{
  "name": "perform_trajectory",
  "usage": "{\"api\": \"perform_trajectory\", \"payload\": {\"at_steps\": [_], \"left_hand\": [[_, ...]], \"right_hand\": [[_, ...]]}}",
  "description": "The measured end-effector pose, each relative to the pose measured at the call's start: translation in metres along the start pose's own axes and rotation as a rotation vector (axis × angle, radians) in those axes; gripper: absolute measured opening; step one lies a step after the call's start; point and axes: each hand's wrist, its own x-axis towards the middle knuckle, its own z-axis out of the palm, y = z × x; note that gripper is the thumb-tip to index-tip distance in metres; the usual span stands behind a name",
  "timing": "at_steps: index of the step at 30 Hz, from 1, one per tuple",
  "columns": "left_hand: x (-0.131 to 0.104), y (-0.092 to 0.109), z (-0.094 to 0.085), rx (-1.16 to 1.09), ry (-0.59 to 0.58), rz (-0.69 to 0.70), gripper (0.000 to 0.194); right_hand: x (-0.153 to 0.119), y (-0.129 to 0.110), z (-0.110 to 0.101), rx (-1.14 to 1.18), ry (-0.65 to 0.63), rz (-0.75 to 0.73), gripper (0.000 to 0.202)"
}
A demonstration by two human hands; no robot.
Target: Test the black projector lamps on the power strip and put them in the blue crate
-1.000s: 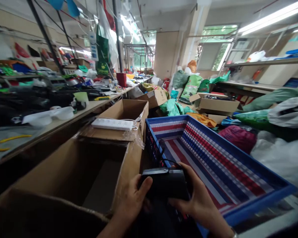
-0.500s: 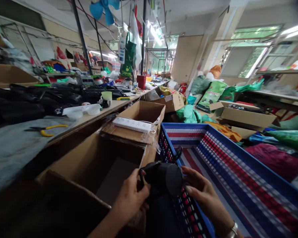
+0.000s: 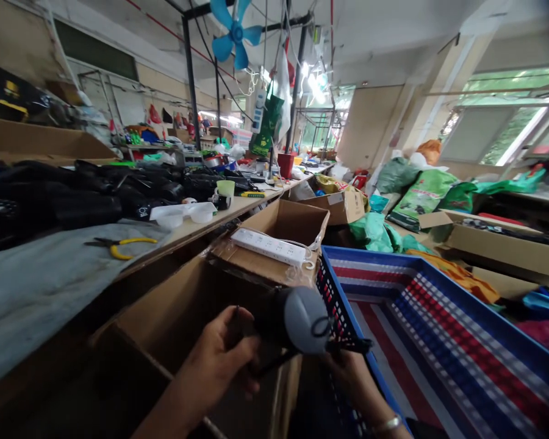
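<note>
Over the carton point(image 3: 158, 305), black device point(image 3: 295, 320) in both hands' fingers point(image 3: 240, 355) point(image 3: 345, 366), green bag's print point(image 3: 260, 144) illegible

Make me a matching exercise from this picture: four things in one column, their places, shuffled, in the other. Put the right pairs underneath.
Things
1. white power strip
2. blue fan
3. black item with a grey round end
4. yellow-handled pliers

Places
A. between the left hand and the right hand
B. on the grey sheet
C. at the picture's top edge
D. on the brown cardboard

Right pairs: 1-D, 2-C, 3-A, 4-B
</note>
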Motion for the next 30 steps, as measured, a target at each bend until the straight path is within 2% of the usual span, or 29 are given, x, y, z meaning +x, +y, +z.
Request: {"api": "perform_trajectory", "payload": {"at_steps": [3, 7, 10, 12, 15, 20, 26, 30], "left_hand": [[0.007, 0.002, -0.023, -0.096, 0.148, 0.038, 0.040], [0.027, -0.006, -0.047, -0.239, 0.235, 0.003, 0.048], [0.046, -0.014, -0.059, -0.296, 0.281, -0.047, 0.047], [0.057, -0.019, -0.065, -0.306, 0.314, -0.072, 0.046], [0.068, -0.025, -0.068, -0.310, 0.348, -0.093, 0.045], [0.071, -0.031, -0.067, -0.300, 0.370, -0.082, 0.038], [0.074, -0.038, -0.070, -0.304, 0.351, -0.119, 0.041], [0.079, -0.038, -0.071, -0.367, 0.341, -0.146, 0.041]], "right_hand": [[0.040, 0.000, -0.021, -0.195, 0.044, -0.056, 0.031], [0.116, -0.021, -0.032, -0.230, 0.118, -0.122, 0.030], [0.179, -0.041, -0.018, -0.199, 0.093, -0.148, 0.033], [0.217, -0.050, -0.003, -0.246, 0.051, -0.164, 0.028], [0.258, -0.054, 0.018, -0.348, 0.009, -0.171, 0.015], [0.284, -0.057, 0.034, -0.457, -0.021, -0.192, 0.008], [0.295, -0.068, 0.040, -0.541, -0.105, -0.265, 0.005], [0.294, -0.066, 0.046, -0.549, -0.125, -0.238, 0.010]]}}
